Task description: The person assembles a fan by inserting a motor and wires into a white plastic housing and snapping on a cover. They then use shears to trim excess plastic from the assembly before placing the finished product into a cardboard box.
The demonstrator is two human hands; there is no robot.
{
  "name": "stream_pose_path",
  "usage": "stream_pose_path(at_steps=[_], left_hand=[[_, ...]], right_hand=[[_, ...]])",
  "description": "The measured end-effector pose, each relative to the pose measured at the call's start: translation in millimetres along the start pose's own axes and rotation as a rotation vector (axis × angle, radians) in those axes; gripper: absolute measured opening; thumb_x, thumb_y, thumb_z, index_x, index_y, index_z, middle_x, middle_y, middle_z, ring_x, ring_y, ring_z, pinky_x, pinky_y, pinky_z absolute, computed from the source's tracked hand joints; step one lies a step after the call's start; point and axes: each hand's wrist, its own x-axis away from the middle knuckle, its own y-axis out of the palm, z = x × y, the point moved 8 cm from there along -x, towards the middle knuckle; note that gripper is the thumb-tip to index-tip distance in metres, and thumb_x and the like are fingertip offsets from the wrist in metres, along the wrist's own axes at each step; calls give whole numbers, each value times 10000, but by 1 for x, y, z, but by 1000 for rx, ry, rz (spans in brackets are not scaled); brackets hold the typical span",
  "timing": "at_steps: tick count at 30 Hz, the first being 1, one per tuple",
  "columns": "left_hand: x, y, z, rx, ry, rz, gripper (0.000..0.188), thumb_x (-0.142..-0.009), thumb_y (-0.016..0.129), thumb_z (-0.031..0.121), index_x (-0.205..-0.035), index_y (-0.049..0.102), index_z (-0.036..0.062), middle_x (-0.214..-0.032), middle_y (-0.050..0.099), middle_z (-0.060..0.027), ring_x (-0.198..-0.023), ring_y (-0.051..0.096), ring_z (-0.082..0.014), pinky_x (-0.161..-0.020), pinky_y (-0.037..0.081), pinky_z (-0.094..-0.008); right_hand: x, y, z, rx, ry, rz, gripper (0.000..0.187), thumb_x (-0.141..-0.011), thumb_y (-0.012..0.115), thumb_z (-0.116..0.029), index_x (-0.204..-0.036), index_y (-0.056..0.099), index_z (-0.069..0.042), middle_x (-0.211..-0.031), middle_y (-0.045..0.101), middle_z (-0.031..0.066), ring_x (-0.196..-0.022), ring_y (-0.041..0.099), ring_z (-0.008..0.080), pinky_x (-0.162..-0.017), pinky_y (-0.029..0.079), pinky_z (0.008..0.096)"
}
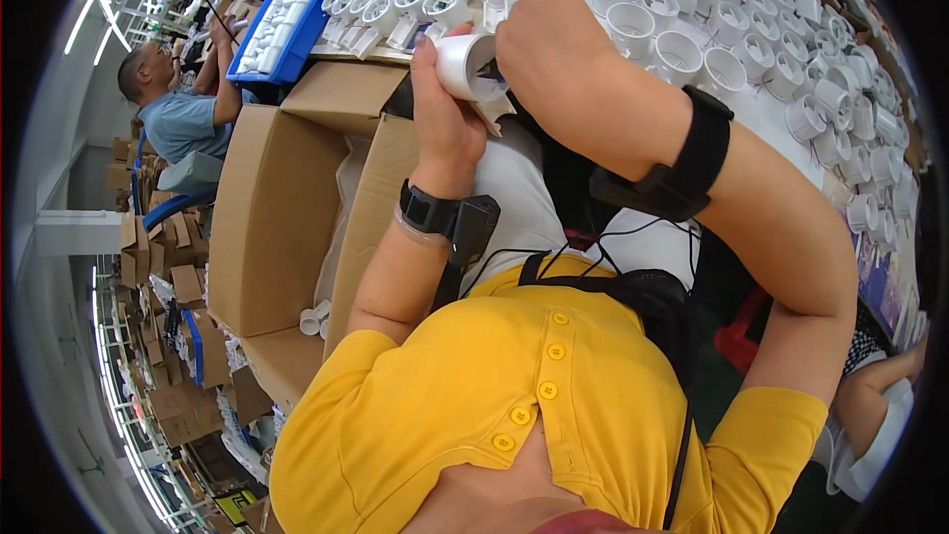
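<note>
My left hand point(447, 124) is wrapped round a white round plastic housing point(461, 66), which lies tilted with its open end toward the right. Dark bits show inside that opening. My right hand point(554, 54) is closed at the mouth of the housing, its fingertips turned away from view; what they grip cannot be seen. Just beyond both hands, several similar white housings with inner parts point(445, 6) stand on the table.
Many white cup-shaped housings point(679, 52) crowd the table to the right. A blue tray point(237, 64) of white parts sits at the far left. An open cardboard box point(242, 227) stands by my left arm, with small white pieces point(314, 320) inside. Another person point(183, 119) works at left.
</note>
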Motion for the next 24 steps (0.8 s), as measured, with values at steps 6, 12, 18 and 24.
stream_pose_path(at_steps=[6,12,18,24], left_hand=[[-2,0,5,-2,35,2,545,-940,366,479,-1162,523,7,-1032,606,-92,-951,567,-189,-860,444,-309],[0,-3,2,-12,51,5,551,-939,356,485,-1172,515,11,-1036,605,-95,-959,565,-192,-866,442,-324],[-4,-7,3,-33,64,44,501,-938,324,453,-1104,548,37,-1021,624,-74,-962,596,-196,-845,476,-345],[-8,-14,2,16,83,30,538,-941,338,483,-1140,528,20,-1001,619,-98,-931,579,-199,-839,459,-338]], right_hand=[[-18,1,-7,23,-43,-185,499,-600,730,-307,-1082,610,-269,-755,586,-67,-676,577,154,-533,414,345],[-32,20,-7,-87,42,-211,661,-500,787,-298,-1126,575,-264,-736,568,-78,-630,545,152,-476,365,337],[-37,22,-11,-81,19,-225,776,-391,838,-284,-1124,592,-234,-745,572,-80,-657,557,146,-442,335,330],[-43,28,-11,-38,-5,-96,538,-500,796,-232,-1021,663,-198,-779,619,-40,-725,603,162,-512,402,311]])
